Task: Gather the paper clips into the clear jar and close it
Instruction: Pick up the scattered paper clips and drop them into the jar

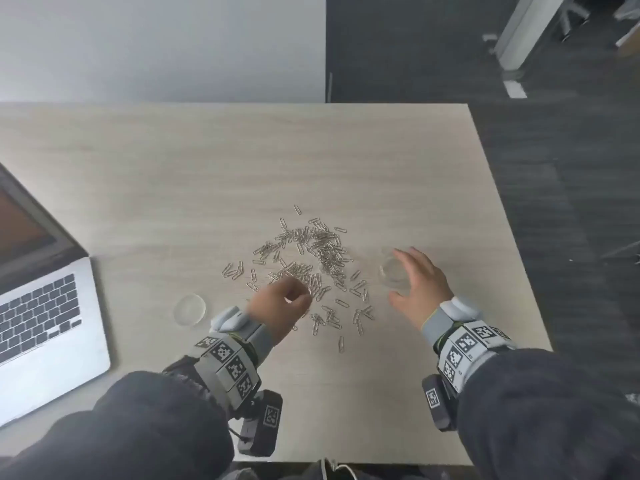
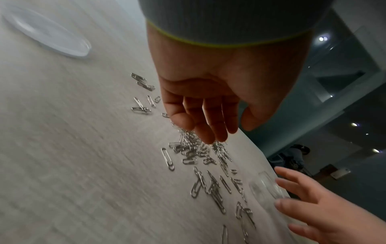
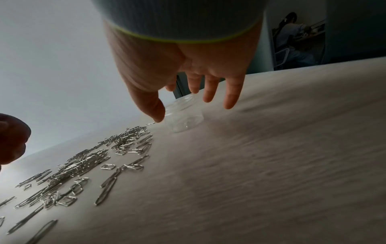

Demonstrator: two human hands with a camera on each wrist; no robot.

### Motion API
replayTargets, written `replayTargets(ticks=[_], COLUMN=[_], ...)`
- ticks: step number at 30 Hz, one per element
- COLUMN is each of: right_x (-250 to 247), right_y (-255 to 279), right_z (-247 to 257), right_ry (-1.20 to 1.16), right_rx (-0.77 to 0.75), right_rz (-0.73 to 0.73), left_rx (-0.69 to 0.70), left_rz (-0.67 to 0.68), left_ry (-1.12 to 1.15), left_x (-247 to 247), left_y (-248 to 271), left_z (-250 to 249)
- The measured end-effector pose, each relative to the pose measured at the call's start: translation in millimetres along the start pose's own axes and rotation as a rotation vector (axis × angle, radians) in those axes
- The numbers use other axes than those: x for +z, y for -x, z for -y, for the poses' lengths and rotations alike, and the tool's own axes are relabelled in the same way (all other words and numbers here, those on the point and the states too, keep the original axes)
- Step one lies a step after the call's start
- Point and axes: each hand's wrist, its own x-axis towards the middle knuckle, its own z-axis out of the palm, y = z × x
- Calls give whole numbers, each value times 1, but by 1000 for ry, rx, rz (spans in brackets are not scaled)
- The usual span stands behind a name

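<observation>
Several silver paper clips (image 1: 304, 265) lie scattered mid-table, also in the left wrist view (image 2: 198, 153) and the right wrist view (image 3: 87, 161). The clear jar (image 1: 389, 271) stands open and upright to their right. Its clear lid (image 1: 189, 309) lies flat to the left, apart from the jar. My left hand (image 1: 298, 296) hangs over the near part of the pile, fingers loosely bent, tips (image 2: 208, 138) down at the clips, none visibly held. My right hand (image 1: 403, 277) is spread over the jar (image 3: 183, 115), thumb beside its left wall, fingers above it, without a grip.
An open silver laptop (image 1: 41, 306) occupies the table's left side, close to the lid (image 2: 48, 33). The table's right edge (image 1: 512, 237) runs just past the jar (image 2: 263, 186). Dark carpet lies beyond, and a seated person (image 3: 292, 41) is far behind.
</observation>
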Motion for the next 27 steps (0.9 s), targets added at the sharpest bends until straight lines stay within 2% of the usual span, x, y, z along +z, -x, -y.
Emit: replayTargets(ticks=[8, 11, 15, 20, 22, 23, 25, 27], right_x=[14, 17, 28, 45, 50, 51, 54, 52], right_y=[-11, -1, 15, 14, 6, 2, -11, -23], right_z=[6, 32, 79, 107, 105, 101, 91, 88], right_ry=[-85, -244, -343, -366, -302, -246, -94, 91], right_rx=[17, -42, -144, -190, -231, -254, -271, -225], right_rz=[-48, 28, 175, 279, 329, 304, 173, 80], left_rx=[71, 155, 229, 190, 143, 126, 103, 80], left_rz=[30, 44, 74, 85, 79, 72, 53, 20], left_ry=[23, -39, -42, 66, 68, 63, 64, 72], left_x=[11, 12, 11, -8, -17, -20, -24, -28], left_y=[0, -1, -6, -8, -7, -7, -6, -6], left_z=[2, 11, 20, 37, 51, 57, 67, 77])
